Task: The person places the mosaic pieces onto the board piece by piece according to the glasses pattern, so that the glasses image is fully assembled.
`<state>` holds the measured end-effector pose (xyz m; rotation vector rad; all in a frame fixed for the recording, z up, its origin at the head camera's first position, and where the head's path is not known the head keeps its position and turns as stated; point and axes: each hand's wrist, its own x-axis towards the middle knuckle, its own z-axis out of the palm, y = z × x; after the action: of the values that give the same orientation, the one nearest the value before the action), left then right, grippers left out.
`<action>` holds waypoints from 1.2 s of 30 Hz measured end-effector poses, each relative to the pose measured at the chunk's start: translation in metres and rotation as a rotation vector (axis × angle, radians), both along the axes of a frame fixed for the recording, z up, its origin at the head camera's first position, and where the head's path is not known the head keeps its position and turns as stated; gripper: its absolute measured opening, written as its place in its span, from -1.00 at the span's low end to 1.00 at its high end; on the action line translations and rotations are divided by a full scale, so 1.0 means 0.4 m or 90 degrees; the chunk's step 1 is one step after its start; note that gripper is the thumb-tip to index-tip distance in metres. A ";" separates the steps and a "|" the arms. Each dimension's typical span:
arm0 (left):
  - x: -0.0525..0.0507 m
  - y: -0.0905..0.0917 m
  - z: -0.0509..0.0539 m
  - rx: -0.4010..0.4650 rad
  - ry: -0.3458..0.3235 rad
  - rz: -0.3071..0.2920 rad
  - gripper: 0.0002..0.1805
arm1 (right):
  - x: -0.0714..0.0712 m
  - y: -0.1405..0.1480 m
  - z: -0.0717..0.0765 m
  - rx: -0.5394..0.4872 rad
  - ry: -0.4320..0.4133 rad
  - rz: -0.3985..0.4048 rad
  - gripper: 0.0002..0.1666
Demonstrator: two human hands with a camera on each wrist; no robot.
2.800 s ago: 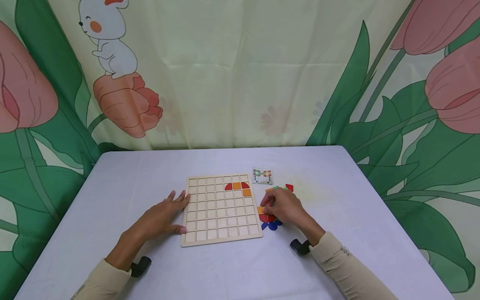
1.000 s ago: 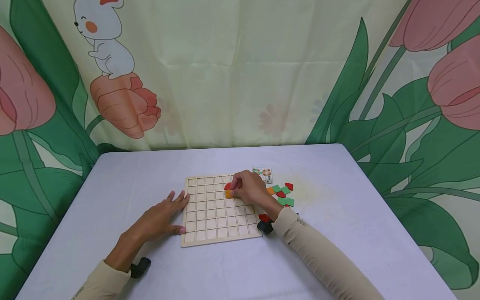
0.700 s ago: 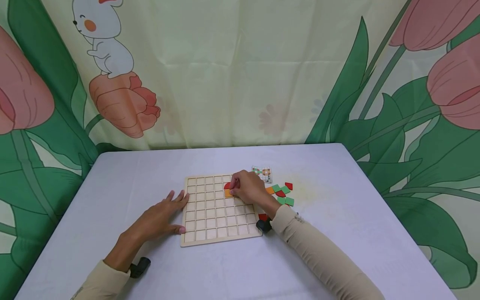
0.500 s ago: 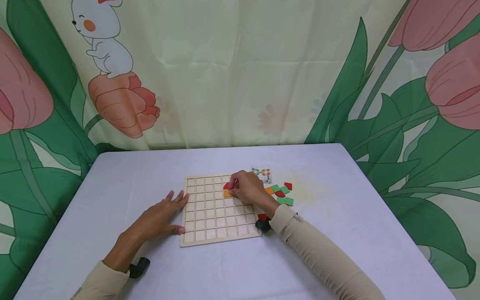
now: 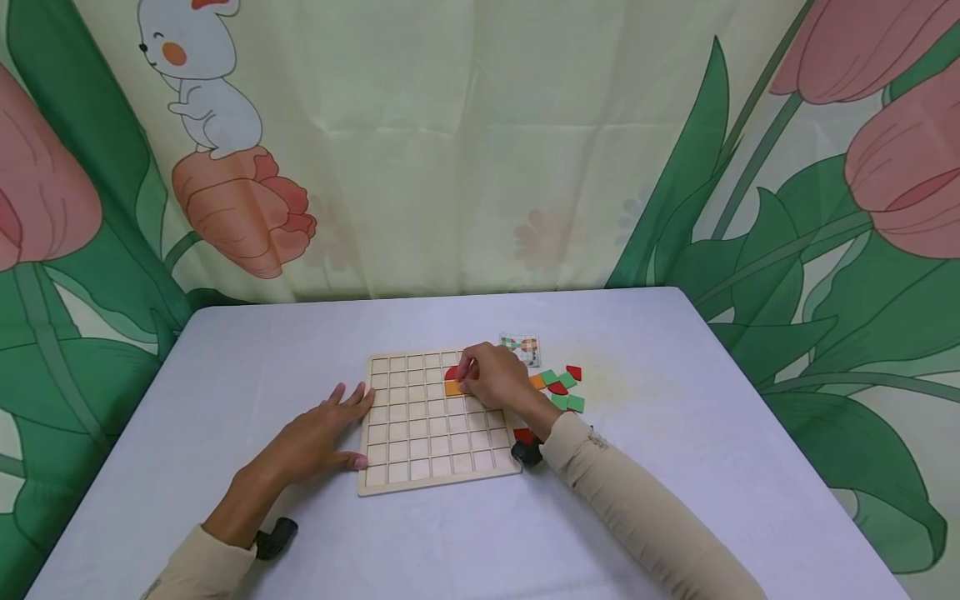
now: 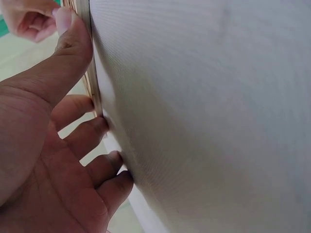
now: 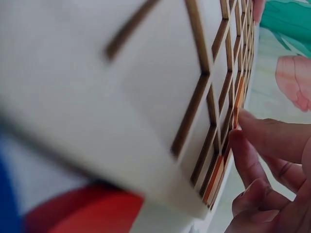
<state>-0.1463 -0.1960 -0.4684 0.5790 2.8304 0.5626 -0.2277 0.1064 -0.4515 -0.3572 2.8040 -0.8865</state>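
Note:
A wooden grid board (image 5: 438, 478) lies on the table. My left hand (image 5: 315, 437) rests along its left edge with fingers spread; in the left wrist view the thumb and fingertips of this hand (image 6: 63, 126) touch the board's side (image 6: 95, 80). My right hand (image 5: 495, 375) is over the upper right of the board, thumb and index finger at an orange square (image 5: 452, 387) below a red piece (image 5: 452, 373). In the right wrist view the right hand (image 7: 272, 160) has its thumb and fingertip at the near end of the orange square (image 7: 239, 97). Part of the board is hidden under this hand.
Right of the board lie green squares (image 5: 567, 403), a red piece (image 5: 573, 372) and an orange one (image 5: 537, 382). A small pattern card (image 5: 529, 353) is behind them. A blue piece shows at the edge of the right wrist view (image 7: 9, 189).
Since the oldest frame my right hand has moved left from the loose pieces onto the board, and an orange square is now below the red piece. Over the last second the hands have barely moved.

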 end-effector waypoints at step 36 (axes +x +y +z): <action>0.001 -0.001 0.004 0.007 -0.005 -0.008 0.18 | 0.091 0.255 0.001 0.024 -0.019 -0.127 -0.85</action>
<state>-0.1457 -0.1963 -0.4669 0.5948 2.8158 0.5774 -0.1913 0.2086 -0.4513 -0.0580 2.8612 -0.8692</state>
